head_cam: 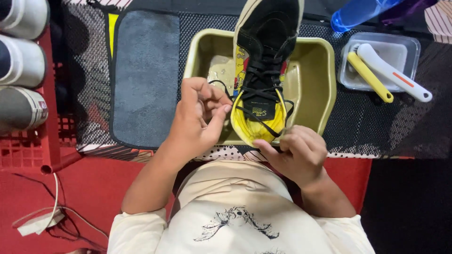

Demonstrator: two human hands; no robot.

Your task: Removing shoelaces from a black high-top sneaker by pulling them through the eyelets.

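A black high-top shoe (268, 42) with a yellow lining and black laces stands heel toward me over an olive-green plastic basin (325, 80). My left hand (195, 117) pinches a black lace (221, 84) at the shoe's left side, fingers closed on it. My right hand (296, 153) grips the yellow heel collar from below and steadies the shoe. The toe points away, past the basin's far rim.
A grey cloth (143, 75) lies left of the basin on a dark mesh mat. A clear tub (409, 47) at right holds a yellow brush (369, 77) and a white brush (393, 73). A blue bottle (358, 14) lies behind. Shoes (21, 61) sit on a red rack at far left.
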